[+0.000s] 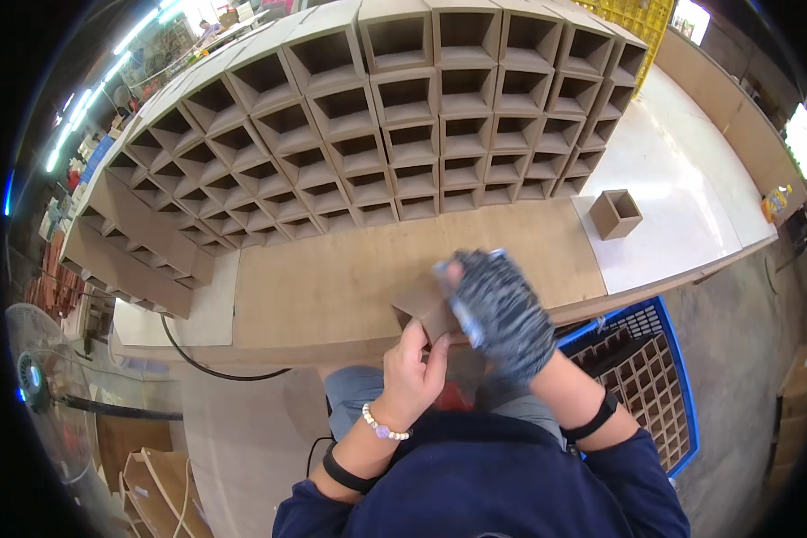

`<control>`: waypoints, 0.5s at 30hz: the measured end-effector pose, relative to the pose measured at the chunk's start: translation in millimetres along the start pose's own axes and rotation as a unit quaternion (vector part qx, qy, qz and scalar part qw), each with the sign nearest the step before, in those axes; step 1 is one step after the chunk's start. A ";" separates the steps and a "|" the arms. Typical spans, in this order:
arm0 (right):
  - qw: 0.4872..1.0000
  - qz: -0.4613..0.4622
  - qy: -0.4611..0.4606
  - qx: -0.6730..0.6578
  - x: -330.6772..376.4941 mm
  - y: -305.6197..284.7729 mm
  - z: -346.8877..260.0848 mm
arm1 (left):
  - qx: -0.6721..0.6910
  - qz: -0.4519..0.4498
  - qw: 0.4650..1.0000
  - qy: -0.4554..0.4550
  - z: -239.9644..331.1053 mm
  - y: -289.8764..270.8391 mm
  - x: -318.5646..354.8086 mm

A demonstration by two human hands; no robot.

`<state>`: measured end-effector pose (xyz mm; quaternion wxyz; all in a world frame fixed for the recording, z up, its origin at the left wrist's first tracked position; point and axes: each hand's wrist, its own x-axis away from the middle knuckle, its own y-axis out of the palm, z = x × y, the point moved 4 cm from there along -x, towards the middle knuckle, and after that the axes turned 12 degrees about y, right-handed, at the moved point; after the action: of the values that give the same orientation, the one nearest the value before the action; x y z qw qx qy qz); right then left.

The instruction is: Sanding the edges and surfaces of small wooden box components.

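Note:
My left hand [412, 363], bare with a bead bracelet [384, 430] at the wrist, pinches the near edge of a small brown open-ended box [424, 303] between thumb and fingers. The box is tilted at the table's front edge. My right hand [504, 314] wears a grey-black knit glove and is closed around a narrow, pale blue and white piece [464, 316], whose kind I cannot make out. That piece lies against or very close to the box's right side; the glove hides the exact contact.
Stacked open brown boxes [412, 141] form a wall across the wooden table [332, 260]. One box [615, 215] stands alone at the right. Below the right edge sits a blue crate [681, 394] of boxes. A fan [40, 386] is at the left, near a black cable [206, 366].

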<state>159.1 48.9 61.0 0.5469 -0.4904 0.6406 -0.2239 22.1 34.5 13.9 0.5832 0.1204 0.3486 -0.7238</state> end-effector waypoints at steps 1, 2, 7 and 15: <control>0.997 -0.047 -0.038 -0.048 -0.8 -12.9 -22.3 | 0.016 0.009 1.000 -0.008 -5.0 -0.6 4.5; 0.997 -0.046 -0.036 -0.045 0.6 -10.0 -19.1 | 0.033 0.016 0.999 -0.012 -6.9 -0.2 4.9; 0.993 -0.023 0.087 0.073 8.5 34.6 75.5 | 0.205 0.032 0.974 -0.095 8.8 -5.9 -7.8; 0.990 -0.063 -0.086 -0.087 17.8 -35.1 -14.1 | 0.527 0.173 0.780 -0.289 -18.2 -18.4 -5.8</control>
<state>161.0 15.1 85.6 0.5399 -0.5931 0.5759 -0.1584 2.4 52.1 10.6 0.6174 0.2524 -0.2992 -0.6824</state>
